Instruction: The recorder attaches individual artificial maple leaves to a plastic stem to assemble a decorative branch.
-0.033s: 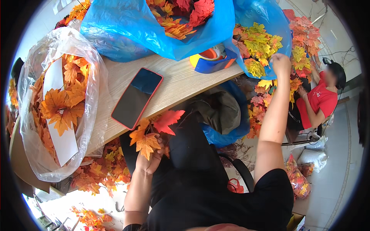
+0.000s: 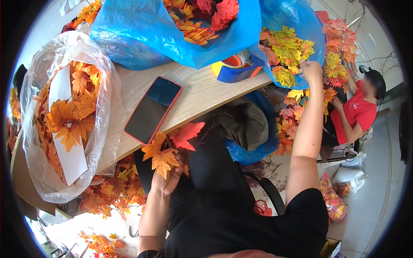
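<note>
Maple-leaf sprig (image 2: 164,161), one: lower centre of the frame, gripped near its base by the fingers of the left hand (image 2: 170,179). Handling, as judged: best pinched lightly at the stem, blades fanned clear of the palm to avoid creasing. Appearance: orange leaves, pointed lobes, visible veins; one red leaf (image 2: 187,136) to the right. Right hand (image 2: 312,72), one: upper right, beside yellow leaves (image 2: 287,47) in a blue bag (image 2: 279,15); fingers look curled, whether closed on anything cannot be told. Taking stems rather than blades would suit. Phone (image 2: 153,109), red-edged: on table (image 2: 195,88), left of centre.
</note>
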`<action>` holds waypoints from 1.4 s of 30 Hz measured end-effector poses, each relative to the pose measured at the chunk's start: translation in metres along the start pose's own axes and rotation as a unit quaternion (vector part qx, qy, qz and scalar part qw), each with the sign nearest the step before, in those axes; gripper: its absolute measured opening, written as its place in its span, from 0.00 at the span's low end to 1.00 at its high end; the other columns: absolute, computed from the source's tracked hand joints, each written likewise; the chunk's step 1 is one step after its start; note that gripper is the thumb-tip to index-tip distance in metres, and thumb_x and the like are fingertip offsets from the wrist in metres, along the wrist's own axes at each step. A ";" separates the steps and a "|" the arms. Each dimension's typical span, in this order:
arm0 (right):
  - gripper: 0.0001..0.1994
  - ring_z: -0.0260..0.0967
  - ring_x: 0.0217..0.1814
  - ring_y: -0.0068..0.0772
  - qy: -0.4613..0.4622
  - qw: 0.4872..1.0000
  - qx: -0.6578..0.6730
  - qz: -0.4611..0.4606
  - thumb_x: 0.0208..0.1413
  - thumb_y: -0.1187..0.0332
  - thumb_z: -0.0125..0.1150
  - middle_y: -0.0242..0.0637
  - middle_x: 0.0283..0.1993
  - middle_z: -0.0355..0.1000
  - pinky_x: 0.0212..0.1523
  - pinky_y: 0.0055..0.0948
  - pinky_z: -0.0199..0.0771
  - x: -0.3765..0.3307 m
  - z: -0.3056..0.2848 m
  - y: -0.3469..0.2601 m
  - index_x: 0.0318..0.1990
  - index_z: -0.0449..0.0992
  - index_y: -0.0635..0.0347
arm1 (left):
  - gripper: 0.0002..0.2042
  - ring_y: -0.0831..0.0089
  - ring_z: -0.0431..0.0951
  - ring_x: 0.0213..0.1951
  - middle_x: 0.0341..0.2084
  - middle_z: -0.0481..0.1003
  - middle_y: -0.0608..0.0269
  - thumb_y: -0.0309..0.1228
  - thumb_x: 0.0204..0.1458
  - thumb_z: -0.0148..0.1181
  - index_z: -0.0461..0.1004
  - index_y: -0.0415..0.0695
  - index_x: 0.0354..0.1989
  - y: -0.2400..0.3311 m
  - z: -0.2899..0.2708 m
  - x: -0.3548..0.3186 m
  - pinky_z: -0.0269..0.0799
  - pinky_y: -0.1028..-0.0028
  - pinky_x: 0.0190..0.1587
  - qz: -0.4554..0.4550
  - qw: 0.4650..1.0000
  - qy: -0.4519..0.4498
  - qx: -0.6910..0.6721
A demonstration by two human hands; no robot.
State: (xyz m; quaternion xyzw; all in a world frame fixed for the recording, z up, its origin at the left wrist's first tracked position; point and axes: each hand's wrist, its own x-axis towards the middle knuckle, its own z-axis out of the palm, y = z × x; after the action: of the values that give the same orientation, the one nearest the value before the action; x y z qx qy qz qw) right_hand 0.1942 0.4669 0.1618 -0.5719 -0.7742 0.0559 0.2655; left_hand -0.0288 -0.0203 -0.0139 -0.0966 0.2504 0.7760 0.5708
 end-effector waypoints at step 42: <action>0.10 0.75 0.34 0.45 -0.022 0.995 -0.014 -0.093 0.46 0.61 0.69 0.46 0.30 0.77 0.36 0.38 0.71 -0.019 0.009 -0.043 0.31 0.80 0.57 | 0.08 0.78 0.69 0.30 0.33 0.72 0.65 0.29 0.55 0.55 0.69 0.44 0.43 0.005 0.001 -0.016 0.63 0.81 0.29 0.080 0.995 0.031 0.040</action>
State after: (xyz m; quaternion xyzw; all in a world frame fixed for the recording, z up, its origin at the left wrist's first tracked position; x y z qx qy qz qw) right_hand 0.1571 0.4366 0.1641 -0.4994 -0.8305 0.0328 0.2444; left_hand -0.0280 -0.0343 -0.0043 -0.0773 0.3057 0.8053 0.5021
